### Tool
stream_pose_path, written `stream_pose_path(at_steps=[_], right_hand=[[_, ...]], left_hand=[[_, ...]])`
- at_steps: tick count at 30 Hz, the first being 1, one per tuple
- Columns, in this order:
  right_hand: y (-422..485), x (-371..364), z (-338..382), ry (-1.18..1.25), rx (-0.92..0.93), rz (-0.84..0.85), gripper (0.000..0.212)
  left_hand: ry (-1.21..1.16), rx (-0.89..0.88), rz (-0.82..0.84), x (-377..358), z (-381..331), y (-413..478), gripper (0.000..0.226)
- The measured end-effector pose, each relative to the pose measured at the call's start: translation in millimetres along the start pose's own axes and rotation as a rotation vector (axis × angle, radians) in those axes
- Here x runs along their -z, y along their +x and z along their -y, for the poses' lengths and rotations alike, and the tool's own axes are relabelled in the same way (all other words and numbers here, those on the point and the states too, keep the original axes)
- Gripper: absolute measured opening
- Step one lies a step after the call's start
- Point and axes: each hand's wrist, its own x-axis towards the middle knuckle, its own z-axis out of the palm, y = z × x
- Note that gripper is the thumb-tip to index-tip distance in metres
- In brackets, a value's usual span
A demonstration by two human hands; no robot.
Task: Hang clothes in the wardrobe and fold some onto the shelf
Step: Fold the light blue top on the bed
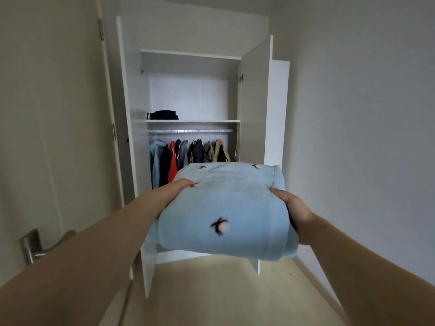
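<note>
The wardrobe (253, 102) stands open ahead, its shelf (200, 121) above the folded garment (226, 203). The left hand (173, 189) and right hand (297, 214) grip its sides.

Place: a room in a home.
Evidence: open white wardrobe (188, 95) ahead of me; hung clothes (188, 152) on its rail (190, 131); plain walls (353, 114).

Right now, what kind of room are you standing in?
Probably a bedroom: an open white wardrobe with clothes hanging on its rail, a folded dark garment on its shelf, and a door handle at the left. The left hand and right hand hold folded blue cloth.
</note>
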Motion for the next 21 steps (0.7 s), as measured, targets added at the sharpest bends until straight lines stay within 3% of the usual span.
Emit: stream_pose_path(at_steps=[8, 13, 21], right_hand=[[168, 1, 52, -0.029, 0.05, 0.034, 0.038], [258, -9, 60, 0.025, 0.081, 0.047, 0.036], [422, -50, 107, 0.065, 0.212, 0.053, 0.028]], left_hand=[[-0.031, -0.07, -0.012, 26, -63, 142, 0.051], [-0.054, -0.112, -0.005, 53, -81, 227, 0.032], [-0.059, -0.188, -0.014, 113, -135, 394, 0.033]])
